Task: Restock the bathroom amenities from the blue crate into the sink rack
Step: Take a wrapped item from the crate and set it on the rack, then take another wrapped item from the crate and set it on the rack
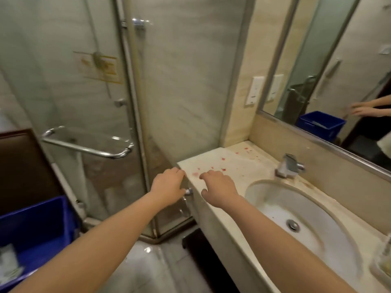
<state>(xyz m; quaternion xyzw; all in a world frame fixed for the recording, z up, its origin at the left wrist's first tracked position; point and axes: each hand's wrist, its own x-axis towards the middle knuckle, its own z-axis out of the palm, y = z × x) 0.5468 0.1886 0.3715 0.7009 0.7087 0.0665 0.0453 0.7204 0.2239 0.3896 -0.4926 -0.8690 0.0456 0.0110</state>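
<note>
Both empty, left hand (168,186) and right hand (219,187) hovering, fingers loosely spread, over pale marble surface's (232,163) left corner; better turning toward blue plastic crate (40,225), grasping packets gently.

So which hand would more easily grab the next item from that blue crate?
Probably the left hand. The blue crate sits low on the person's left, below that arm, while the right hand hovers over the countertop beside the sink. Both hands look empty.

A pale marble counter (213,163) carries red specks (223,159), a basin (296,210) and a chrome tap (288,164).
</note>
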